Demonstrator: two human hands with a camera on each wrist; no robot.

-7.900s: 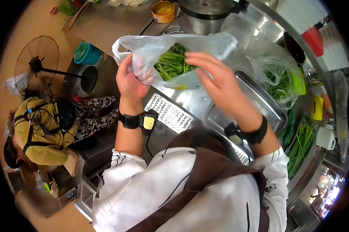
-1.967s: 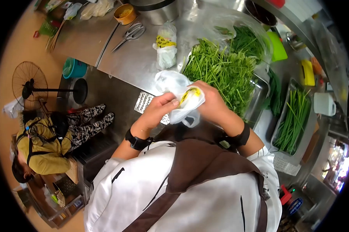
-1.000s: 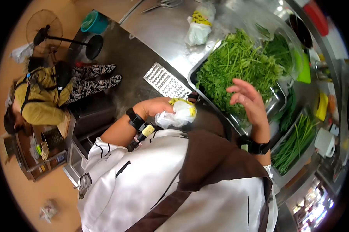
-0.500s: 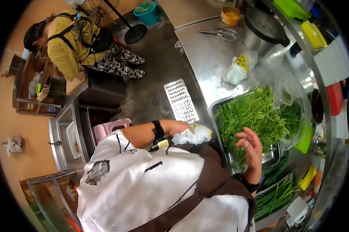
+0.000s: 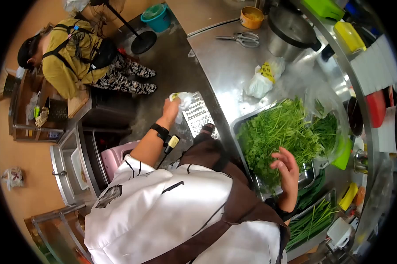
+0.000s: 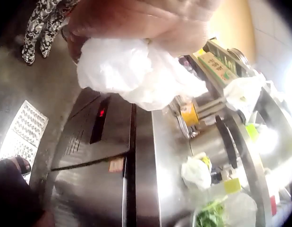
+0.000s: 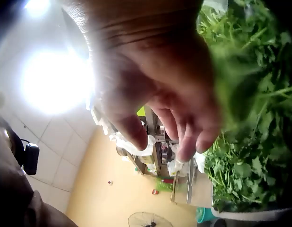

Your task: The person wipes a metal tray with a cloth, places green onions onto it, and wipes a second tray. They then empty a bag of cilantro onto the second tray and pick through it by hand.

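Note:
My left hand [image 5: 168,111] is stretched out over the floor beside the counter and grips a crumpled white plastic bag [image 5: 185,102] with a bit of yellow on it. In the left wrist view the bag [image 6: 117,68] bunches out below the palm, and most fingers are hidden. My right hand [image 5: 287,176] hovers at the near edge of a metal tray [image 5: 236,127], fingers loosely bent and holding nothing. Leafy green herbs [image 5: 280,132] with long stems heap over that tray. The right wrist view shows the herbs [image 7: 249,165] close beside the relaxed fingers [image 7: 187,146].
On the steel counter lie a wrapped white bag [image 5: 261,83], scissors [image 5: 247,42], a lidded pot [image 5: 291,31] and an orange container [image 5: 251,18]. A tray of long green stalks [image 5: 310,224] is at right. A perforated metal plate [image 5: 198,116] is on the floor; a person [image 5: 75,55] bends at left.
The herbs were tipped from a bag into the tray, and the emptied bag was crumpled. My left hand has carried it leftward, away from my body; the right hand let go and stays by the herbs.

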